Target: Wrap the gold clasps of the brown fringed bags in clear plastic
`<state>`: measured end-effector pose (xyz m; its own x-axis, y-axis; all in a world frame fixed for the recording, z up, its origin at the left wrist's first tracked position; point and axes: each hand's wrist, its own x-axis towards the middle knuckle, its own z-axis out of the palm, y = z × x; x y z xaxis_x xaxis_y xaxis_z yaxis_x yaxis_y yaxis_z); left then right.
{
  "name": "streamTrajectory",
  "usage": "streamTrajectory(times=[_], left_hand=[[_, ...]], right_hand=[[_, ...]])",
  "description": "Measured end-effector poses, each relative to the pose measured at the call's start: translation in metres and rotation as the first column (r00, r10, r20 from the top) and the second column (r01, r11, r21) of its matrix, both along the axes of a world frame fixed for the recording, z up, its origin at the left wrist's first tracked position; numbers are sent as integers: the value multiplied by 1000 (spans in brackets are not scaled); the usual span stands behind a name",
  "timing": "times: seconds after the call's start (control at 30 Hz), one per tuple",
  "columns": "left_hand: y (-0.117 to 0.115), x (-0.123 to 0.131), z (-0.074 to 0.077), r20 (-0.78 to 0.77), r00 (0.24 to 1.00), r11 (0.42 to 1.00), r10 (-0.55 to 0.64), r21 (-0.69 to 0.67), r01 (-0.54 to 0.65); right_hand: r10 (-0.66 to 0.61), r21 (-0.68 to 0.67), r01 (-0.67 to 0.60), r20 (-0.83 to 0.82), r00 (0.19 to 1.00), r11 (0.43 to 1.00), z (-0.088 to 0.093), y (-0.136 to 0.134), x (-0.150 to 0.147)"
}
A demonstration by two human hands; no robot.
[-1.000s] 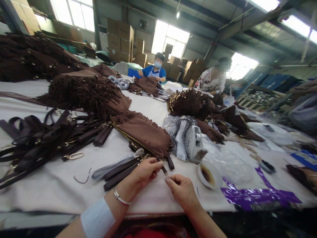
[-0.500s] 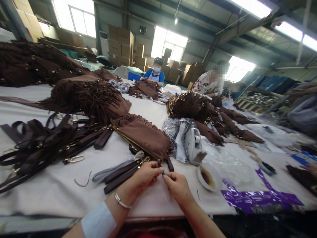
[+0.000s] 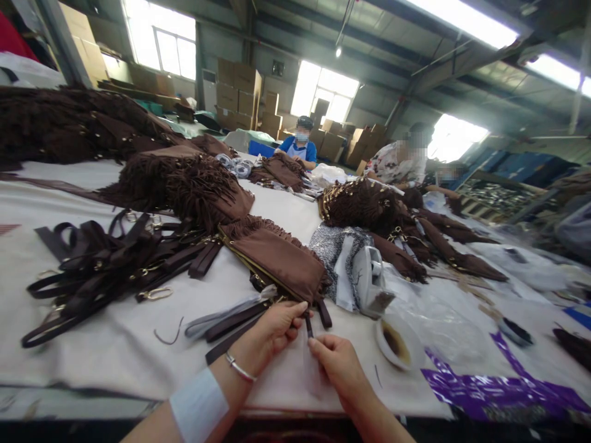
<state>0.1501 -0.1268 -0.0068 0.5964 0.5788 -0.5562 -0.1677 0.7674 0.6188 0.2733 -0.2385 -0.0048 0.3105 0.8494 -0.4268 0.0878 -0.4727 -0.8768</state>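
Observation:
A brown fringed pouch (image 3: 279,258) with a gold zipper lies in front of me, its near corner by my fingers. My left hand (image 3: 281,326) is closed in a pinch on the upper end of a narrow dark strip (image 3: 309,326), just below that corner. Lower down, my right hand (image 3: 339,363) pinches the strip's other end between thumb and fingers. A thin clear plastic sleeve (image 3: 312,372) hangs below the strip, beside my right fingers. Dark brown wrist straps (image 3: 231,326) lie left of my left hand, one partly wrapped in pale film.
Loose dark straps with gold clips (image 3: 111,264) lie left. Piles of fringed pouches (image 3: 180,184) stand behind. A tape dispenser (image 3: 369,280), a bowl with brown liquid (image 3: 393,344) and purple plastic packaging (image 3: 498,381) are right. Two people (image 3: 300,144) work across the table (image 3: 115,363).
My hands have drawn apart, the right one downward, and more of the dark strip shows between them. The whole view has shifted slightly, so things appear farther right and lower.

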Motion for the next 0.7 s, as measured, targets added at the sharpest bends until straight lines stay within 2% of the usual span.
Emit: streamTrajectory(times=[0.23,0.5,0.7], left_hand=[[-3,3,-8,-8,1000,992,15,127,-14],[-7,7,-14,-86,993,981,76,183,-60],[-8,6,-10,-243,947,908,211,408,-97]], right_hand=[[-19,70,8,162,987,998,2,21,1],[31,124,-83,370,928,989,-3,29,5],[41,207,-179,536,843,962,1,27,2]])
